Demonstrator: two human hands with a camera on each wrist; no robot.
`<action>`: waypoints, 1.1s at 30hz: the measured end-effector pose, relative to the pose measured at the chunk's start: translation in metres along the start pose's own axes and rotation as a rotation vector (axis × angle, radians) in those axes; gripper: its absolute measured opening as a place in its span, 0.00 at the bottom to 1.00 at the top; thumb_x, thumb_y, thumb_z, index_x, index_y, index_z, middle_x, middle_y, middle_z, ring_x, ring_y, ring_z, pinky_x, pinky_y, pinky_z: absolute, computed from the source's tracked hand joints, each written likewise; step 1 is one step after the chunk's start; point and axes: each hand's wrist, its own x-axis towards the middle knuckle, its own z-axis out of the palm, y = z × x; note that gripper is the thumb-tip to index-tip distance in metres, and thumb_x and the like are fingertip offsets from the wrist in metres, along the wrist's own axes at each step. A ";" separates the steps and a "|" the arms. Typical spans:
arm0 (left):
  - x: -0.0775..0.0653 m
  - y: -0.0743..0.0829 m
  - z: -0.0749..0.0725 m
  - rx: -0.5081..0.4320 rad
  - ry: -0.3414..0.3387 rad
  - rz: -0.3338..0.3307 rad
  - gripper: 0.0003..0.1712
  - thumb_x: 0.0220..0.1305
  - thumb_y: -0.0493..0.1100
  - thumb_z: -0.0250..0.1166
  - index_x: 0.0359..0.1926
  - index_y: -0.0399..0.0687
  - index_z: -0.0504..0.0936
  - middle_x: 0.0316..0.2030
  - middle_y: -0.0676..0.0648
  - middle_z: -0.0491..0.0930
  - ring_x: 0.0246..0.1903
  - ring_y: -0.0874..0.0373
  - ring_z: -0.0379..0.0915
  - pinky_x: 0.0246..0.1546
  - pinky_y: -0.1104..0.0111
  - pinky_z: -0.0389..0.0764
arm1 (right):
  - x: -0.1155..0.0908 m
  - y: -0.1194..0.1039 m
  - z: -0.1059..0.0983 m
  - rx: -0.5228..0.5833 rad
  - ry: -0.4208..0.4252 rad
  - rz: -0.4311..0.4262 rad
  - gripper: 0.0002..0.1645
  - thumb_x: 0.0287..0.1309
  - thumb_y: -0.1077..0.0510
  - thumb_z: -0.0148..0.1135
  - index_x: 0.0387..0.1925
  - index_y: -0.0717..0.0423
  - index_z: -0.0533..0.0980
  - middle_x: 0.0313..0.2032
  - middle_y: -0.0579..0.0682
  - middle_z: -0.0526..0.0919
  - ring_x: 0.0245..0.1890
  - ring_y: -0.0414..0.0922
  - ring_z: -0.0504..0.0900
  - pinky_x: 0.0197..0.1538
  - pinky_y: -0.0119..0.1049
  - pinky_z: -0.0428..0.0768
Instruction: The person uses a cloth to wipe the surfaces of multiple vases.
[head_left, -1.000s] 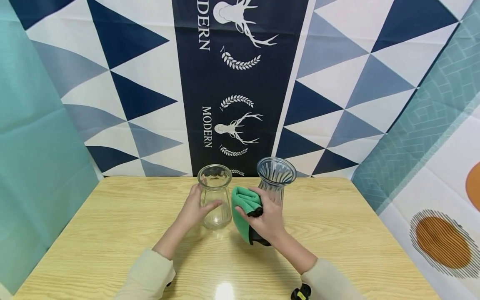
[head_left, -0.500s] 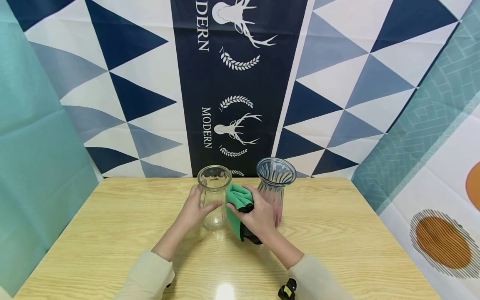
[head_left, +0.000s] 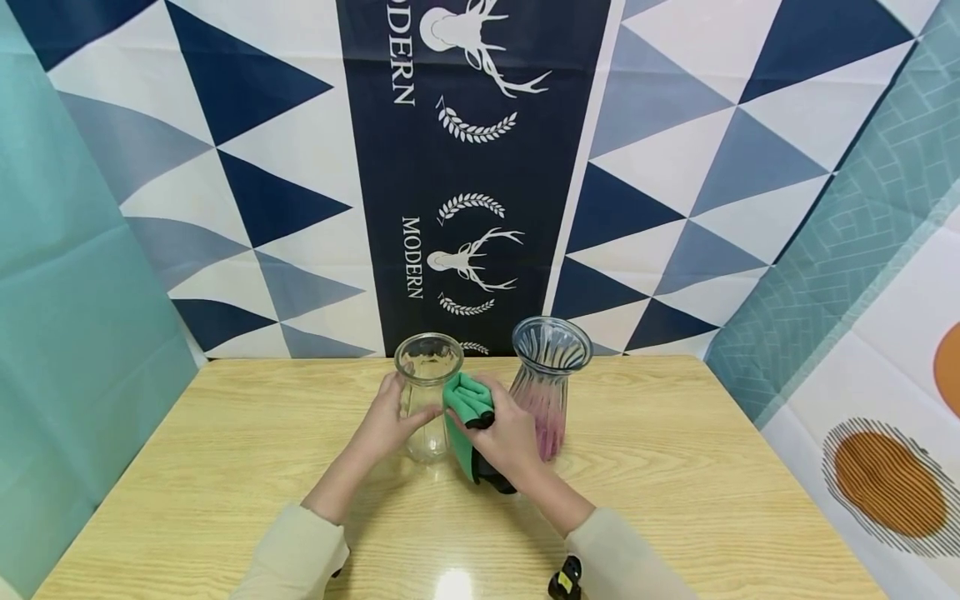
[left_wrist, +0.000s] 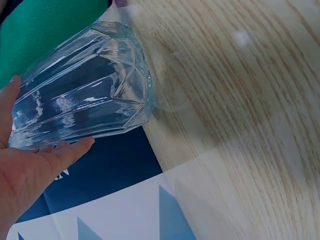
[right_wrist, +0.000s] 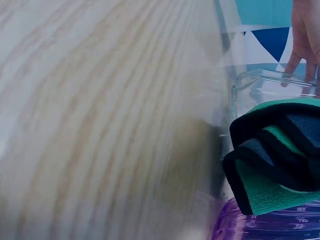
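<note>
A clear glass vase stands upright on the wooden table. My left hand grips it from the left, thumb across the front and fingers behind; the left wrist view shows the vase's faceted lower body and the hand around its upper part. My right hand holds a folded green cloth with black edging against the vase's right side. In the right wrist view the cloth covers part of the glass. Just right of that hand stands a ribbed vase, bluish above and pink below.
The light wooden table carries both vases near its back edge. Behind it hangs a patterned cloth backdrop with triangles and deer heads. A teal curtain bounds the left side, and a printed sheet the right.
My right hand has moved left with the cloth, from beside the ribbed vase onto the clear vase's side. More of the ribbed vase's pink base shows. The left hand has kept its grip.
</note>
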 end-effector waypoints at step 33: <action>0.003 -0.002 -0.005 -0.003 -0.064 -0.029 0.43 0.58 0.49 0.66 0.70 0.47 0.55 0.66 0.35 0.55 0.65 0.38 0.57 0.59 0.46 0.69 | -0.025 -0.009 -0.006 -0.138 -0.333 0.207 0.30 0.46 0.47 0.70 0.52 0.48 0.72 0.42 0.48 0.83 0.31 0.46 0.83 0.29 0.43 0.80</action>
